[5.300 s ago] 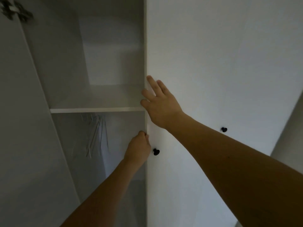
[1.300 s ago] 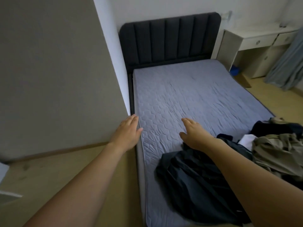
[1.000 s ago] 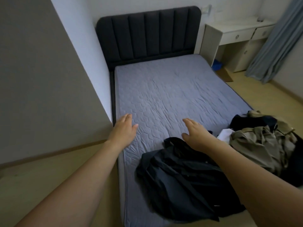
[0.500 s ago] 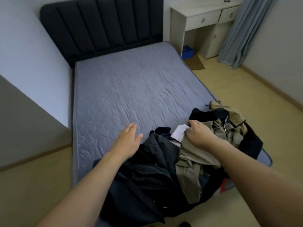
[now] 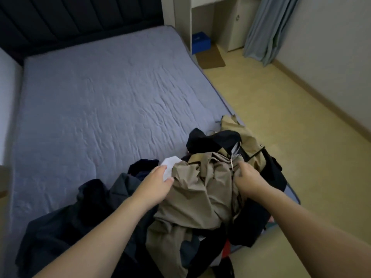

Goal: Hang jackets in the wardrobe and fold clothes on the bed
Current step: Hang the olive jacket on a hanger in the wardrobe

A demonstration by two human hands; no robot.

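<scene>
Dim and soft, brightest on the floor at right, darkest at the headboard, edges bowed, slightly blurred throughout.
</scene>
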